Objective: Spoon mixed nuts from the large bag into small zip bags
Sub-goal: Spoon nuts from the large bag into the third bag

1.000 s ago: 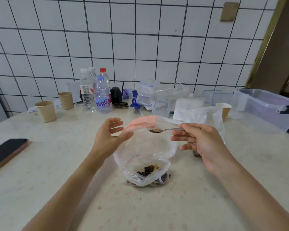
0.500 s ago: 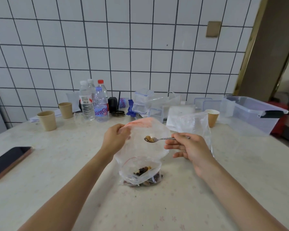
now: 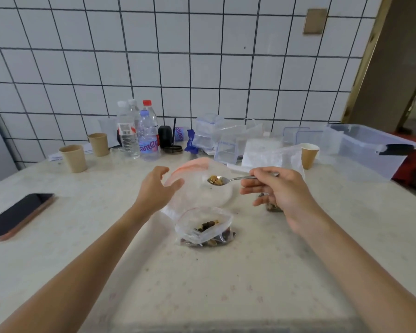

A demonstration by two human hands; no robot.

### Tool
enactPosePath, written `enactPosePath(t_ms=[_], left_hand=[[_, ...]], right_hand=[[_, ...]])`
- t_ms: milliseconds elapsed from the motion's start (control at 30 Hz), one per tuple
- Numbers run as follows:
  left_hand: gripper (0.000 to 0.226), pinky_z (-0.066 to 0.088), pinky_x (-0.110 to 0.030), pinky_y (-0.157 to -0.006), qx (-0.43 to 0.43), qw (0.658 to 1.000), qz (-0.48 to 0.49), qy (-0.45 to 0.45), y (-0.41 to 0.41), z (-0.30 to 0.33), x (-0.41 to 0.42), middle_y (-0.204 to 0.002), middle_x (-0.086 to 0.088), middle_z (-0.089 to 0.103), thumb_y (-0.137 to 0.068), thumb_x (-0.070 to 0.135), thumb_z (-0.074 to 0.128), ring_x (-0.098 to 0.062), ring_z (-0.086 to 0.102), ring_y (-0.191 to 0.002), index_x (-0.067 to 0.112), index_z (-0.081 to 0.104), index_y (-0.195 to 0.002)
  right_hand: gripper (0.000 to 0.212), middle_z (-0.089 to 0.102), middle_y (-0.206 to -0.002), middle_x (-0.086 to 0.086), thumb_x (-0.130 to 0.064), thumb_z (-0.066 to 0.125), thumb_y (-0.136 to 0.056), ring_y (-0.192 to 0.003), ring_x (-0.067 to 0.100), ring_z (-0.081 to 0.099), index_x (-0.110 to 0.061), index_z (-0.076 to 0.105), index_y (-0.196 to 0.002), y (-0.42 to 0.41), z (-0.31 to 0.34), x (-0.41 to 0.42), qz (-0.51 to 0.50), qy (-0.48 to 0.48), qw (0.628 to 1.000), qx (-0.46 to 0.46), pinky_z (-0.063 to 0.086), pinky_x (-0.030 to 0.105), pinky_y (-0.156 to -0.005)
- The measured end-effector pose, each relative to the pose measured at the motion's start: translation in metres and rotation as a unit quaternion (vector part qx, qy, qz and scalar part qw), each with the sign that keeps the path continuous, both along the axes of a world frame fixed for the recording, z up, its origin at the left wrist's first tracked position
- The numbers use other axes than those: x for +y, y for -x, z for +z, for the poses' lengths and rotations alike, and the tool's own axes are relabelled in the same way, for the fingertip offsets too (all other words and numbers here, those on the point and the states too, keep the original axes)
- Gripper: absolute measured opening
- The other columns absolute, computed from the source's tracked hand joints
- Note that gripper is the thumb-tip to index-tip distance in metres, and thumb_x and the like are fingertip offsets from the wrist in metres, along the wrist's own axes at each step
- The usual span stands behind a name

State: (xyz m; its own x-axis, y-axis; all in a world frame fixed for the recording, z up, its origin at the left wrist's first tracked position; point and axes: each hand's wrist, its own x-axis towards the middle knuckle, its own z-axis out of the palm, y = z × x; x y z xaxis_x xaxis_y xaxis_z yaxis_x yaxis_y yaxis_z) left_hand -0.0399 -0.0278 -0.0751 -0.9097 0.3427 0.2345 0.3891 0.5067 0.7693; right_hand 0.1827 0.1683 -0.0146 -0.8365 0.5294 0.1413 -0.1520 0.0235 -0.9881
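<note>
A clear zip bag with a pink seal strip stands open at the table's middle. Leaning against its front is a small zip bag with mixed nuts in it, its mouth open upward. My right hand holds a metal spoon level, its bowl heaped with nuts above the pink-strip bag's mouth. My left hand is at that bag's left rim, fingers spread, thumb against the plastic. Another clear bag with nuts at its bottom stands behind my right hand, partly hidden.
A phone lies at the left edge. Two brown paper cups and water bottles stand at the back left. Clear containers, a paper cup and a large plastic box line the back right.
My left hand had pinched the pink-strip bag's rim half a second ago and now has its fingers spread. The loaded spoon stays over the bag's mouth.
</note>
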Motion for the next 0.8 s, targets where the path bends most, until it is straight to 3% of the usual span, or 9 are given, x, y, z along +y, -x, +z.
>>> enactPosePath(t_ms=[67, 167, 300, 467, 533, 633, 700, 733, 800], left_hand=[[0.056, 0.043, -0.038, -0.105, 0.086, 0.996, 0.008, 0.008, -0.015, 0.004, -0.01, -0.14, -0.001, 0.057, -0.094, 0.044, 0.072, -0.02, 0.052, -0.129, 0.016, 0.055, -0.14], [0.028, 0.049, -0.027, -0.084, 0.141, 0.99, -0.016, 0.005, -0.045, 0.007, -0.025, -0.116, 0.008, 0.066, -0.097, 0.045, 0.064, -0.012, 0.063, -0.103, 0.024, 0.067, -0.115], [0.039, 0.047, -0.029, -0.068, 0.036, 0.997, -0.047, 0.058, -0.079, -0.006, -0.037, -0.08, 0.01, 0.069, -0.099, 0.062, 0.049, -0.01, 0.067, -0.078, 0.03, 0.066, -0.086], [0.029, 0.039, -0.011, -0.05, -0.005, 0.997, -0.07, 0.015, -0.099, -0.01, -0.037, -0.062, 0.001, 0.069, -0.1, 0.04, 0.062, -0.007, 0.064, -0.056, 0.021, 0.074, -0.082], [0.027, 0.046, -0.016, -0.053, -0.011, 0.997, -0.078, -0.014, -0.102, -0.006, -0.036, -0.069, -0.002, 0.072, -0.099, 0.036, 0.066, -0.014, 0.068, -0.061, 0.018, 0.074, -0.08], [0.027, 0.054, -0.03, -0.064, -0.009, 0.996, -0.081, -0.029, -0.104, -0.004, -0.034, -0.073, -0.006, 0.073, -0.099, 0.033, 0.067, -0.022, 0.069, -0.066, 0.015, 0.074, -0.08], [0.026, 0.055, -0.032, -0.065, -0.008, 0.996, -0.08, -0.029, -0.102, -0.005, -0.036, -0.075, -0.008, 0.073, -0.098, 0.032, 0.067, -0.023, 0.069, -0.066, 0.015, 0.074, -0.08], [0.026, 0.055, -0.031, -0.065, -0.01, 0.996, -0.079, -0.029, -0.1, -0.007, -0.037, -0.074, -0.009, 0.073, -0.098, 0.032, 0.067, -0.022, 0.069, -0.065, 0.015, 0.074, -0.079], [0.026, 0.052, -0.027, -0.062, -0.016, 0.997, -0.071, -0.029, -0.096, -0.011, -0.039, -0.073, -0.008, 0.071, -0.098, 0.032, 0.068, -0.019, 0.069, -0.062, 0.016, 0.074, -0.079]], right_hand=[[0.017, 0.08, -0.095, 0.015, -0.015, 0.06, -0.104, -0.087, 0.03, 0.079, -0.002, 0.069, -0.109, -0.003, -0.001, -0.003, 0.013, -0.016, 1.0, 0.0, 0.059, 0.028, -0.054], [0.019, 0.079, -0.096, 0.017, -0.016, 0.06, -0.103, -0.089, 0.033, 0.079, 0.0, 0.069, -0.109, -0.008, -0.007, -0.007, 0.046, -0.002, 0.999, -0.007, 0.059, 0.029, -0.055], [0.019, 0.079, -0.096, 0.019, -0.015, 0.059, -0.104, -0.089, 0.035, 0.078, 0.001, 0.069, -0.108, -0.017, -0.021, -0.013, 0.063, -0.011, 0.998, -0.022, 0.058, 0.032, -0.057], [0.013, 0.08, -0.092, 0.011, -0.012, 0.061, -0.103, -0.088, 0.029, 0.078, -0.007, 0.073, -0.103, -0.023, -0.038, -0.019, 0.065, -0.12, 0.991, -0.002, 0.055, 0.036, -0.06], [0.015, 0.081, -0.096, -0.002, -0.015, 0.062, -0.103, -0.093, 0.014, 0.076, -0.018, 0.076, -0.105, -0.027, -0.044, -0.02, 0.074, -0.262, 0.962, 0.014, 0.057, 0.037, -0.069], [0.018, 0.075, -0.103, -0.017, -0.022, 0.061, -0.104, -0.096, 0.0, 0.068, -0.02, 0.077, -0.112, -0.035, -0.048, -0.02, 0.078, -0.53, 0.841, 0.07, 0.055, 0.029, -0.081], [0.021, 0.072, -0.102, -0.015, -0.024, 0.06, -0.103, -0.095, 0.003, 0.066, -0.017, 0.076, -0.115, -0.035, -0.051, -0.021, 0.076, -0.607, 0.785, 0.098, 0.056, 0.031, -0.08], [0.021, 0.072, -0.102, -0.015, -0.023, 0.06, -0.103, -0.095, 0.004, 0.067, -0.017, 0.076, -0.115, -0.035, -0.052, -0.021, 0.076, -0.605, 0.786, 0.102, 0.056, 0.03, -0.08], [0.017, 0.074, -0.102, -0.02, -0.022, 0.062, -0.103, -0.096, 0.0, 0.069, -0.02, 0.076, -0.112, -0.032, -0.051, -0.02, 0.07, -0.531, 0.84, 0.093, 0.054, 0.025, -0.081]])
